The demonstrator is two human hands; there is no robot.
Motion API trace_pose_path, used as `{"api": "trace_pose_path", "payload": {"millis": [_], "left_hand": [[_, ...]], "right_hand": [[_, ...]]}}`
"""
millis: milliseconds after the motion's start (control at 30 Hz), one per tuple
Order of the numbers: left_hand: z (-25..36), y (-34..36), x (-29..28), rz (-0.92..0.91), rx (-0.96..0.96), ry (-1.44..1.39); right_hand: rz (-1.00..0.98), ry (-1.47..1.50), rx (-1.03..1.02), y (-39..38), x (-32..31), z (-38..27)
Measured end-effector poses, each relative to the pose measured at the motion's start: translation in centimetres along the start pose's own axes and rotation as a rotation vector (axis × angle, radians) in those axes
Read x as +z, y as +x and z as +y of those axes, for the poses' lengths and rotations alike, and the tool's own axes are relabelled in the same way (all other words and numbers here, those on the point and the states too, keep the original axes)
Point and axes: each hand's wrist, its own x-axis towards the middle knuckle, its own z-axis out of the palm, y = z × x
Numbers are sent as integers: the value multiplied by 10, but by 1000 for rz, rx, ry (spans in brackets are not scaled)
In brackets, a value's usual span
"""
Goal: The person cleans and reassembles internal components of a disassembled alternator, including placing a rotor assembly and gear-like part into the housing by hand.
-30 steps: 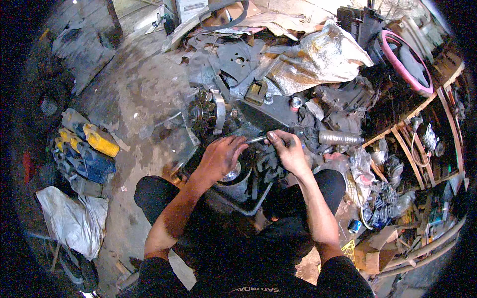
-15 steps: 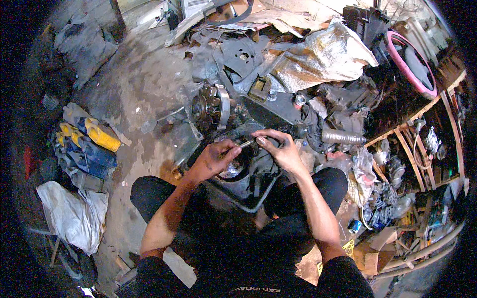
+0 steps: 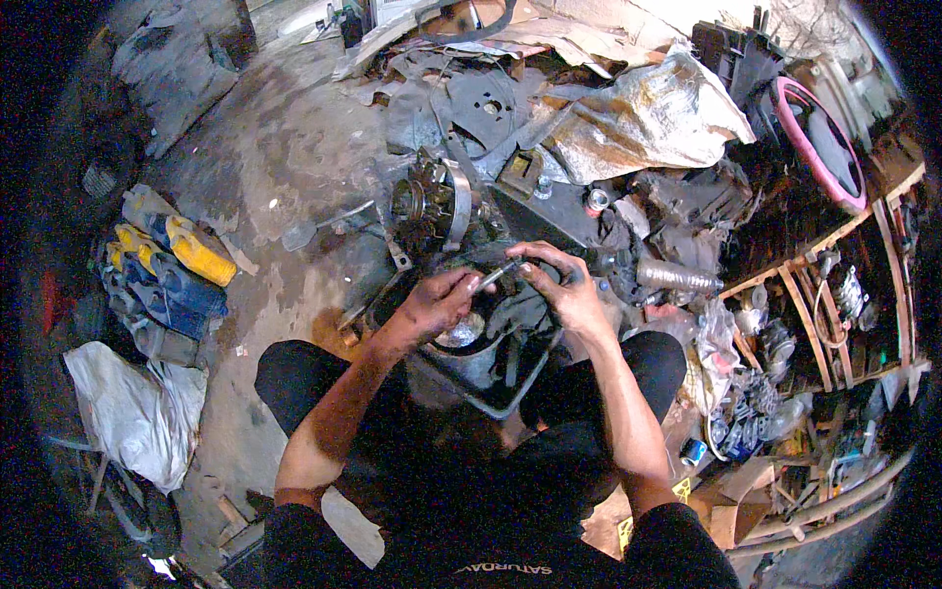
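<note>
Slim metal rod (image 3: 499,275), slanted, above dark tray (image 3: 498,413).

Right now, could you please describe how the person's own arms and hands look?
The left hand and the right hand wear no gloves. The forearms are bare, with nothing visibly worn on them. The black shirt has short sleeves and pale lettering on its front.
</note>
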Motion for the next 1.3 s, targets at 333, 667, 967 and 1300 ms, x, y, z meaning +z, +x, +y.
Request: {"api": "trace_pose_path", "payload": {"millis": [333, 667, 967, 1300], "left_hand": [[-2, 5, -2, 127, 277, 350], [-36, 15, 9, 193, 359, 107], [-69, 14, 14, 126, 246, 165], [-46, 11, 23, 388, 596, 426]], "right_hand": [[140, -11, 20, -2, -5, -1], [257, -555, -74, 21, 1, 62], [127, -972, -298, 42, 40, 90], [450, -657, -125, 28, 20, 71]]}}
